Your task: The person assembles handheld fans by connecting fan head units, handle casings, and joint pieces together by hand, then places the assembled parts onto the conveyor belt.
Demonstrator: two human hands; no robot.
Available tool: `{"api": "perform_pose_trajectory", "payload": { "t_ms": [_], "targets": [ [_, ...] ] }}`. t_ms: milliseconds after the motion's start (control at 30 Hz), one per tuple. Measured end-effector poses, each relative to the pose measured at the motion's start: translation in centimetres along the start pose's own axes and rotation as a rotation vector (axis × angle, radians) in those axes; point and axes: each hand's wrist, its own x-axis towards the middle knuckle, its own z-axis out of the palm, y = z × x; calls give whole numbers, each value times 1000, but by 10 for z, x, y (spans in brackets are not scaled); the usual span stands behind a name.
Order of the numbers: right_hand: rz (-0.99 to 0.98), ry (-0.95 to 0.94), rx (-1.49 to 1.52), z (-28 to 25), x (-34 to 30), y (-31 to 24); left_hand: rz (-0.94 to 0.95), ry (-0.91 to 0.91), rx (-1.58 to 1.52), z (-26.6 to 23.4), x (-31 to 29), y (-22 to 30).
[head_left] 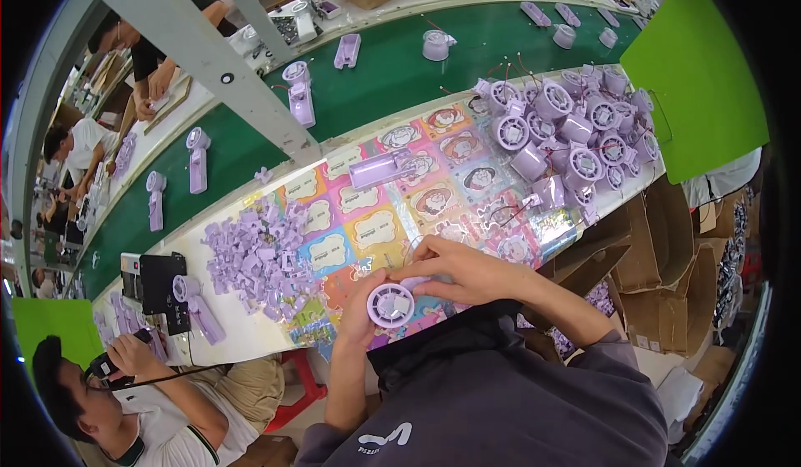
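Observation:
A round lavender fan head (390, 305) with a spoked grille is held low over the near edge of the table. My left hand (357, 313) is closed around its left side. From the right, my right hand (467, 268) pinches at the short neck on top of the fan head; any small part between those fingertips is hidden. Beyond my hands, a lavender handle shell (375, 171) lies on a colourful printed sheet (434, 200). A heap of small lavender plastic parts (259, 254) is to the left, and a pile of wired fan heads (584, 133) to the right.
A green conveyor belt (375, 62) carrying fan parts runs behind the table, beyond a grey metal post (200, 58). Green panels (697, 75) flank the table. At left, a co-worker (167, 392) holds a black tool. Open cardboard boxes (667, 258) stand at right.

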Motion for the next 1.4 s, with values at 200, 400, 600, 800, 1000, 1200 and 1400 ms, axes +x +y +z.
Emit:
{"api": "perform_pose_trajectory", "payload": {
  "t_ms": [200,400,600,800,1000,1200,1400],
  "targets": [
    [59,191,102,5,-13,5,216,1,131,41,-4,18],
    [213,383,355,13,-14,1,577,32,488,41,4,1],
    [180,429,381,29,-16,9,608,78,168,46,10,-19],
    [176,346,445,45,-30,16,692,56,147,37,-4,-36],
    [196,419,357,41,-30,7,702,59,261,35,1,-30],
    [218,629,-112,37,-18,-11,805,317,209,62,25,-10],
    [373,774,300,13,-34,30,1037,80,962,74,56,56]
  ]
}}
